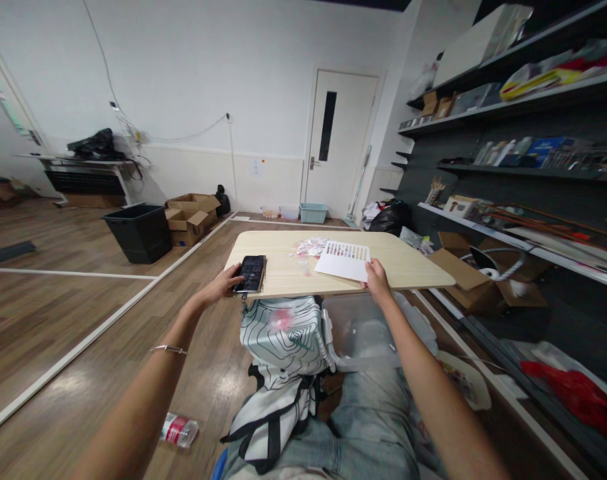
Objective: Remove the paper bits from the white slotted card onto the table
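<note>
A white card [344, 268] with rows of small coloured patches was held over the surface [416, 267] by the right hand [377, 279], its near right corner pinched between the fingers. At the near left edge, a phone [252, 272] was touched by the left hand [228, 280]; whether it was gripped could not be told. Small white pieces [311, 247] were heaped beside the card.
</note>
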Tool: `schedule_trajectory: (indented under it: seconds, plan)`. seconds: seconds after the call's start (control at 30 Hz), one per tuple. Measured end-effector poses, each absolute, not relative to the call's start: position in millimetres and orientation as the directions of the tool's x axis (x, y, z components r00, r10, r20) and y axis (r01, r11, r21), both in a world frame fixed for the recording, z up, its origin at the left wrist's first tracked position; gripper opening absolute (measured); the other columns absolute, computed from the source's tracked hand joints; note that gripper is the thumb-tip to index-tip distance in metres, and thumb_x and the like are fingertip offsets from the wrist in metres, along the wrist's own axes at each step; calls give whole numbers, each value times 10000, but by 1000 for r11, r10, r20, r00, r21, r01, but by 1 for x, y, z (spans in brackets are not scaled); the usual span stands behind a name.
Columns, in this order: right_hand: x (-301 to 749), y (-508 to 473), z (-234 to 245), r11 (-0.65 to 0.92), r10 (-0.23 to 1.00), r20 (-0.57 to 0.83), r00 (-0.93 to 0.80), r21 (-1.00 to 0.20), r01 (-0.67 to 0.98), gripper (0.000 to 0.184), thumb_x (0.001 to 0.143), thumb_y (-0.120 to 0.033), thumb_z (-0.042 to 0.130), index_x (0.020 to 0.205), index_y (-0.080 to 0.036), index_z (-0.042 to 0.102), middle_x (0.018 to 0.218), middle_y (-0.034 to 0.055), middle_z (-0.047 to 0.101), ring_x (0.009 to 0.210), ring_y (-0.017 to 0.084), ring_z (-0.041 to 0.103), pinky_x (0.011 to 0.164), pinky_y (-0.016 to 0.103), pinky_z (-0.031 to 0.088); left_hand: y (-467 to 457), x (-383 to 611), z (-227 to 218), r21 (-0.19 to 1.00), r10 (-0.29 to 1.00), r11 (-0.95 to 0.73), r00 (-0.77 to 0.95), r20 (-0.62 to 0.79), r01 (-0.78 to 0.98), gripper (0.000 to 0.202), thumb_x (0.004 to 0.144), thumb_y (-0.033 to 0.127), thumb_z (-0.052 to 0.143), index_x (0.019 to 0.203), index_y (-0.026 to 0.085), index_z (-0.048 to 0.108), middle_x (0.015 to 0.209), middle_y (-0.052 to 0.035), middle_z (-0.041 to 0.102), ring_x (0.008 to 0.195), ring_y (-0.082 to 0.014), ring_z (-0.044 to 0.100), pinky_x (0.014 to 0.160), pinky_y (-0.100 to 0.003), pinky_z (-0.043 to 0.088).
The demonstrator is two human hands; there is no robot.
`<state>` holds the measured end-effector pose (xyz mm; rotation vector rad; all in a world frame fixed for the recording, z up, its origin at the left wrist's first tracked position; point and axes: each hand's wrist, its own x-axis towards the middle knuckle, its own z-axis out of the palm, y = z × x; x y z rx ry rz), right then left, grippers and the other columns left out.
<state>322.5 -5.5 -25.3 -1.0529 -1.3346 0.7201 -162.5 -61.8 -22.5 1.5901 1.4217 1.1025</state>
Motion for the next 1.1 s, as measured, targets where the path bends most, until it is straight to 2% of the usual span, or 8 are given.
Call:
schedule_trajectory:
  seconds: [0.2, 0.37, 0.6, 0.83, 0.97, 1.1]
  plan:
    - [322, -6, -24, 394, 902, 414, 125, -905, 159, 320, 880, -547, 598, 936, -251, 488, 528, -63, 529, 378, 137, 444, 377, 243, 350, -59, -164, -26, 905, 994, -112, 30, 109, 411, 842, 693, 601, 727, 1423, 201, 596, 1633, -153, 439, 1520, -392, 370, 1159, -470, 432]
    - [322, -7, -25, 399, 897, 424, 126, -898, 183, 297, 891, -530, 584, 934, -251, 491, 533, -62, 529, 382, 134, 445, 380, 239, 350, -59, -164, -26, 909, 991, -124, 7, 133, 399, 791, 688, 559, 736, 1402, 239, 620, 1592, -125, 504, 1528, -381, 364, 1189, -485, 398]
    - [323, -6, -26, 406, 892, 434, 128, -893, 193, 313, 881, -547, 594, 926, -254, 494, 550, -62, 533, 381, 131, 449, 375, 241, 348, -63, -162, -22, 933, 991, -133, 18, 134, 335, 806, 665, 537, 738, 1398, 219, 632, 1598, -127, 497, 1531, -377, 359, 1245, -494, 310]
    - [322, -8, -24, 397, 897, 425, 123, -895, 203, 317, 880, -548, 594, 929, -251, 494, 556, -58, 534, 389, 131, 449, 380, 240, 342, -59, -166, -29, 933, 992, -122, 27, 120, 338, 822, 653, 496, 762, 1417, 231, 612, 1583, -141, 511, 1486, -378, 435, 1182, -466, 410]
    - [322, -9, -23, 396, 897, 424, 127, -896, 200, 306, 883, -539, 582, 936, -252, 489, 548, -65, 520, 389, 133, 448, 382, 244, 346, -64, -163, -24, 941, 993, -109, 3, 114, 321, 827, 638, 469, 771, 1415, 232, 618, 1576, -131, 523, 1483, -390, 430, 1164, -469, 429]
    - [322, -7, -24, 396, 897, 423, 132, -898, 191, 306, 881, -536, 577, 941, -250, 488, 584, -62, 532, 393, 126, 447, 376, 243, 354, -71, -158, -17, 953, 996, -85, 28, 80, 290, 799, 710, 513, 717, 1440, 213, 596, 1537, -132, 564, 1376, -387, 543, 1079, -472, 505]
